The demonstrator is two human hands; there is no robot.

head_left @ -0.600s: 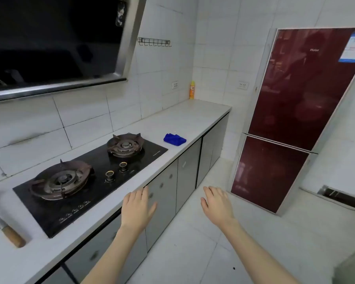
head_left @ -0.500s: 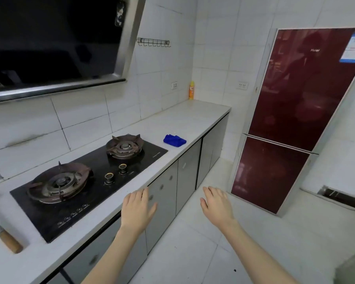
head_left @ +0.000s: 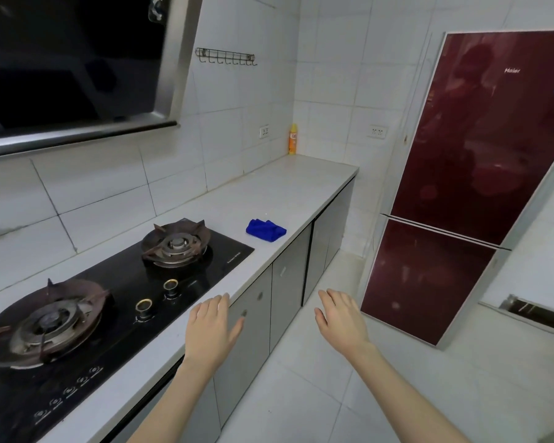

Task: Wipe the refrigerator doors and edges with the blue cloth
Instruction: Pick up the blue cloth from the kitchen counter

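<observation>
A dark red two-door refrigerator [head_left: 474, 161] stands against the far right wall, its doors closed. A folded blue cloth [head_left: 265, 230] lies on the white countertop [head_left: 288, 187], just right of the stove. My left hand [head_left: 212, 327] hovers palm down over the counter's front edge, fingers together and holding nothing. Level with it, my right hand [head_left: 342, 318] is stretched out over the floor in front of the cabinets, also holding nothing. Both hands are well short of the cloth and the refrigerator.
A black two-burner gas stove [head_left: 115, 298] fills the near counter, under a range hood [head_left: 77, 65]. An orange bottle [head_left: 292, 139] stands in the far corner. Grey cabinet doors [head_left: 285, 282] run below the counter. White tiled floor [head_left: 317, 394] leads to the refrigerator.
The view has moved forward along the counter, so the stove and cloth look closer. The knife handle at the left edge has left the view. Both hands keep their pose.
</observation>
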